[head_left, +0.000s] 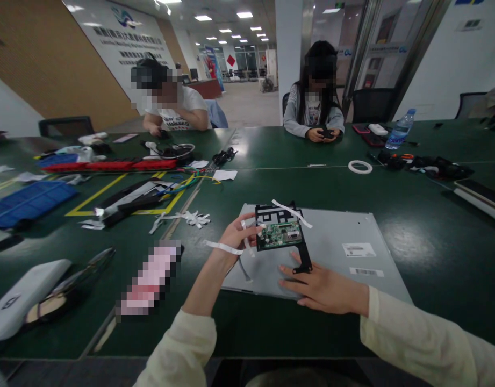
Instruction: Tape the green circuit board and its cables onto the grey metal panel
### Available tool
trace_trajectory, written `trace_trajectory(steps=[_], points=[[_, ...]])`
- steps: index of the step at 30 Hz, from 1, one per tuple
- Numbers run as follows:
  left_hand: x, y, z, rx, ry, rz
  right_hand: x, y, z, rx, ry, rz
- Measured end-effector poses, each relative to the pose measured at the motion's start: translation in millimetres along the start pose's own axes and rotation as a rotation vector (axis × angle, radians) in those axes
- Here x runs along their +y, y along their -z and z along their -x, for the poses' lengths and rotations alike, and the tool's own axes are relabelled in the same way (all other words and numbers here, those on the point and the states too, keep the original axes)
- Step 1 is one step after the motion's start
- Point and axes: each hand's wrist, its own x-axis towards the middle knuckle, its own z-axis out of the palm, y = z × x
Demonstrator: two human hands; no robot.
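Observation:
A green circuit board [289, 234] sits on a black bracket [306, 259] with a long leg. My left hand [241, 236] has its fingers closed on the left edge of this bracket, above a flat grey metal panel [331, 231]. A white strip [225, 248] lies across my left wrist, and another white strip [293, 213] crosses the bracket's top. Resting on the panel with fingers stretched out is my right hand [323, 287], just below the foot of the bracket. Whether it touches that foot I cannot tell. Two labels [359, 250] show on the panel's right part.
To the left lie a blurred pink phone [152, 277], a white device [25, 295], torn white strips [191, 218] and a blue tray [29, 201]. A white tape roll [360, 167] and a water bottle [400, 130] stand farther back. Two people sit across the table.

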Motion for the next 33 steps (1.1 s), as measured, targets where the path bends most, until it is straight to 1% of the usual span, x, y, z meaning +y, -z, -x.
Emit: trace_trajectory(steps=[5,8,9,11,13,15,17,20,22,23,24,26,28,31,33], points=[[-3,-9.3,-9,-0.072,-0.001,-0.028,13,4,-1,-0.003,0.059,0.018],[-11,-13.5,-23,-0.109,0.006,-0.033,12,-3,-3,0.01,0.086,0.07],[-15,-14.5,-29,-0.101,0.009,-0.038,10,-7,-3,0.022,0.111,0.096],[-23,-15.7,-40,-0.074,0.024,-0.065,5,-15,1,0.079,0.178,0.147],[-32,-16.1,-48,-0.05,0.036,-0.11,0,-18,8,0.169,0.237,0.172],[-38,-15.9,-53,-0.038,0.049,-0.145,0,-14,17,0.252,0.224,0.167],[-43,-16.1,-55,-0.039,0.06,-0.161,10,-4,27,0.308,0.115,0.155],[-47,-18.8,-57,-0.055,0.062,-0.168,42,10,37,0.382,-0.175,0.124],[-49,-22.2,-59,-0.093,0.056,-0.213,69,12,41,0.438,-0.381,0.089],[-51,-24.1,-60,-0.116,0.051,-0.248,82,11,41,0.474,-0.467,0.075],[-52,-25.6,-61,-0.136,0.049,-0.281,93,8,42,0.496,-0.521,0.07],[-54,-27.3,-65,-0.146,0.019,-0.369,111,1,41,0.53,-0.585,0.073],[-54,-25.9,-67,-0.12,-0.078,-0.528,122,-7,41,0.538,-0.612,0.089],[-53,-17.1,-69,-0.098,-0.283,-0.84,127,-15,40,0.515,-0.629,0.117],[-51,-6.4,-72,-0.088,-0.362,-0.94,128,-17,40,0.491,-0.63,0.134]])
